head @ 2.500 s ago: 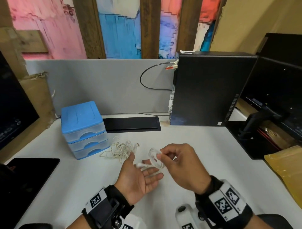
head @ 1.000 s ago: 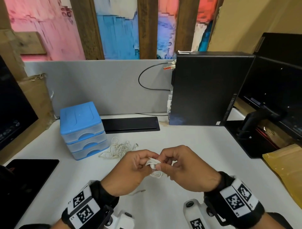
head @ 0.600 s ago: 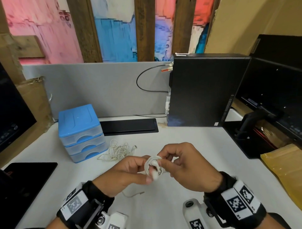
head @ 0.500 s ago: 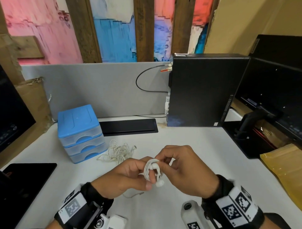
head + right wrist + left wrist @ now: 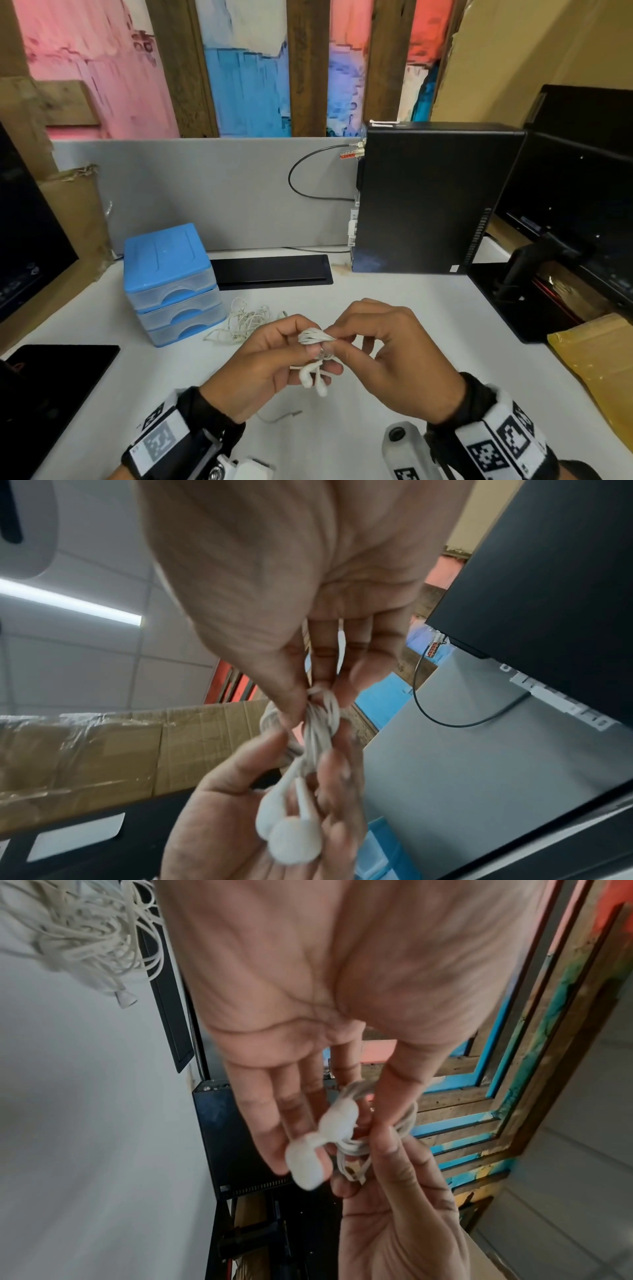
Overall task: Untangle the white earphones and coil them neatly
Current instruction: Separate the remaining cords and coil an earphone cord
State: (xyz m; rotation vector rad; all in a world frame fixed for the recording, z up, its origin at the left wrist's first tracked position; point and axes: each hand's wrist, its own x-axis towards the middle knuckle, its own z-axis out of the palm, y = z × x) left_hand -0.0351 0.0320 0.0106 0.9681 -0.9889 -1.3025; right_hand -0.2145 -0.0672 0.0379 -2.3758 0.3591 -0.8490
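Note:
A small coiled bundle of white earphones is held above the white desk between both hands. My left hand pinches its left side with thumb and fingers. My right hand pinches its right end. Two earbuds hang below the bundle, and the plug end of the cable trails on the desk. In the left wrist view the earbuds lie against my left fingers. In the right wrist view my right thumb and fingers squeeze the coil.
A second, tangled heap of white cord lies on the desk beside a blue drawer unit. A black computer tower and a flat black slab stand at the back. There is a dark tablet at the left, and a monitor arm and a yellow envelope at the right.
My left hand went from open palm up to gripping the coil. The round loop has been squeezed into a flat bundle, and the earbuds now hang below it.

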